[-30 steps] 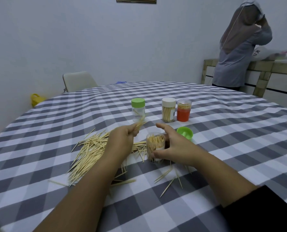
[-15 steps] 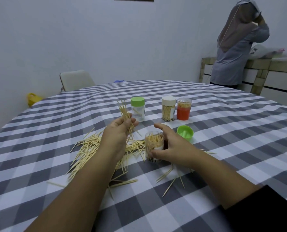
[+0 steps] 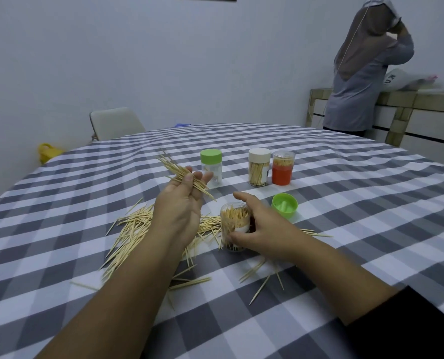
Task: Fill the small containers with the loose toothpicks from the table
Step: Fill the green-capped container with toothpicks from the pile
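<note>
Left hand (image 3: 182, 203) raised, palm up, toothpicks (image 3: 182, 174) pinched.

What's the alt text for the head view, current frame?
Over a checked tablecloth, the left hand lifts a bundle of toothpicks while the right hand grips an open, partly filled container. Loose toothpicks lie scattered beneath; three capped containers and a green lid stand behind.

Grey-and-white checked cloth (image 3: 345, 203) covers the desk; pale tan toothpicks (image 3: 130, 229) lie under the left hand (image 3: 179, 211), a green lid (image 3: 284, 205) beyond the right hand (image 3: 262, 229).
</note>
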A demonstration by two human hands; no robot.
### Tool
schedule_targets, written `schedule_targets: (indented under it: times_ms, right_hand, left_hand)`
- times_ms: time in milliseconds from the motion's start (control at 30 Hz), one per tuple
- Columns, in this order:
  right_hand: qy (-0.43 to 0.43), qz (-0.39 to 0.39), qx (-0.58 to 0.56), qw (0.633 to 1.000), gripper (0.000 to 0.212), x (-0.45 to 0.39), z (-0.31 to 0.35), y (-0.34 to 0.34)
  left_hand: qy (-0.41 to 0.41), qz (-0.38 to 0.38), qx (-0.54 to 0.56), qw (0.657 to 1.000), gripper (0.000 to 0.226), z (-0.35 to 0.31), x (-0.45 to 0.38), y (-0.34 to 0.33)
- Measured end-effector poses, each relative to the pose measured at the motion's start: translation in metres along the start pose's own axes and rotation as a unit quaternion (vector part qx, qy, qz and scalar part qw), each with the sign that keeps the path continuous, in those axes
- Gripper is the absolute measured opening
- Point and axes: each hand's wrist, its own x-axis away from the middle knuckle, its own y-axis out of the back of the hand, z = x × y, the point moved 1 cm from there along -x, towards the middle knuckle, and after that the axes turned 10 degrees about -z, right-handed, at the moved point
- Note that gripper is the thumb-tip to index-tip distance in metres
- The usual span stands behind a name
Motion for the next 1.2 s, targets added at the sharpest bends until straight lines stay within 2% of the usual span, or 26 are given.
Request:
schedule_targets:
  times_ms: [100,267,467,733,867,1000,1200]
  right_hand:
    - [0.004,-0.003,0.005,1.0,0.081,-0.001,-0.001,-0.002]
    - [0.008,-0.003,-0.015,1.0,0.083,-0.002,-0.004,-0.002]
    - [0.01,-0.003,-0.028,1.0,0.087,-0.003,-0.006,-0.002]
    - [0.018,0.01,-0.075,0.997,0.091,-0.002,-0.003,0.002]
    - [0.023,-0.009,-0.142,0.99,0.077,-0.002,0.002,0.005]
    - [0.037,-0.036,-0.163,0.985,0.063,-0.003,0.001,0.003]
    - [0.075,-0.104,-0.169,0.977,0.053,-0.006,0.0,-0.006]
  left_hand:
    - [0.017,0.035,-0.016,0.999,0.018,0.003,0.003,-0.001]
    - [0.026,0.105,-0.17,0.98,0.017,0.02,0.014,0.0]
    - [-0.003,0.109,-0.277,0.955,0.02,0.023,0.015,0.003]
    - [-0.007,0.131,-0.317,0.939,0.022,0.025,0.019,0.004]
    - [-0.029,0.15,-0.341,0.928,0.023,0.026,0.021,0.003]
    - [-0.047,0.143,-0.377,0.914,0.022,0.027,0.019,0.006]
    - [-0.096,0.19,-0.471,0.856,0.023,0.022,0.017,0.007]
